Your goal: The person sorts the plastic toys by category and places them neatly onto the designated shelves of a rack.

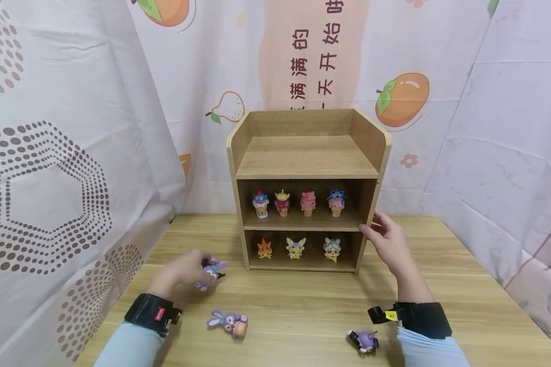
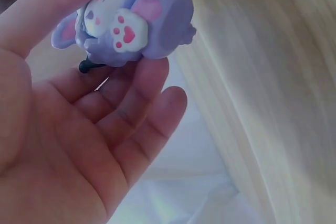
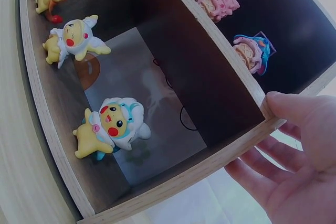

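My left hand (image 1: 190,269) pinches a purple rabbit figurine (image 2: 157,22) between thumb and fingers, at the left of the table. In the left wrist view its white paws with pink pads show, and the thumb covers part of its head. My right hand (image 1: 389,243) grips the right side panel of the wooden shelf (image 1: 306,176), thumb on the front edge and fingers along the outer side. Three yellow figurines in costume, one in a white hood (image 3: 113,127), stand in the lower compartment. Several ice-cream-cone figurines, one of them pink (image 1: 308,203), stand in the middle compartment.
A second purple rabbit figurine (image 1: 229,322) lies on the table (image 1: 294,306) at the front left. Another purple figurine with black parts (image 1: 365,341) lies near my right forearm. Behind the shelf hangs a printed curtain (image 1: 202,61).
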A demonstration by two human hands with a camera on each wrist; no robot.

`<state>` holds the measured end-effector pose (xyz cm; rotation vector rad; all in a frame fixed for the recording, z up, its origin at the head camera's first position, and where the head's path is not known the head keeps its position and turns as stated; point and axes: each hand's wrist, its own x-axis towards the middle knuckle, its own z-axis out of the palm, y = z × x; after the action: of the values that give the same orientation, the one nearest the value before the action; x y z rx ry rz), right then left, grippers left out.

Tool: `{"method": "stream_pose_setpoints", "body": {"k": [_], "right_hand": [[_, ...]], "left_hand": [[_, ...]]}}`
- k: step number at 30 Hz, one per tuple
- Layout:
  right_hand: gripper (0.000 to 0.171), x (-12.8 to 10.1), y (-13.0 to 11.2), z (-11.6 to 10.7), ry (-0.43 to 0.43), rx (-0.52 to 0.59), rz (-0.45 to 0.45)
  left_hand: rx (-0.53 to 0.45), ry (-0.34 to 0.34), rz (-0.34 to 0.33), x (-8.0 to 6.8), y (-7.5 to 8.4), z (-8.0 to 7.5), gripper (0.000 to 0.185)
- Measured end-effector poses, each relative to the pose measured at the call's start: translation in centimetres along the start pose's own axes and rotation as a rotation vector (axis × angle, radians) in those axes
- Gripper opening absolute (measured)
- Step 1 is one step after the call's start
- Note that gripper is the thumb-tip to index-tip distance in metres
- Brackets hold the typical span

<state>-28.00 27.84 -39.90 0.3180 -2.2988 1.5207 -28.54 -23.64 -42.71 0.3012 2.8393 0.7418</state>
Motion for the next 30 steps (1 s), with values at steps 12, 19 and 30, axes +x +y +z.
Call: {"method": "stream_pose_setpoints", "body": {"k": [12,19,30], "right_hand": [[0.059,0.2,0.6,0.0,-0.003,-0.002,0.012],[0.06,0.1,0.4,0.0,-0.007,-0.011,0.013],[0.06,0.0,0.3,0.0,-0.008,-0.016,0.008]], "left_hand": [[-0.03,0.066,0.168,-0.2,2.3,-0.1,0.043],[-0.032,0.111,0.306,-0.5,3.8,-0.3,0.036],[-0.049,0.172,0.427,-1.2,6.3,-0.2,0.03]]}}
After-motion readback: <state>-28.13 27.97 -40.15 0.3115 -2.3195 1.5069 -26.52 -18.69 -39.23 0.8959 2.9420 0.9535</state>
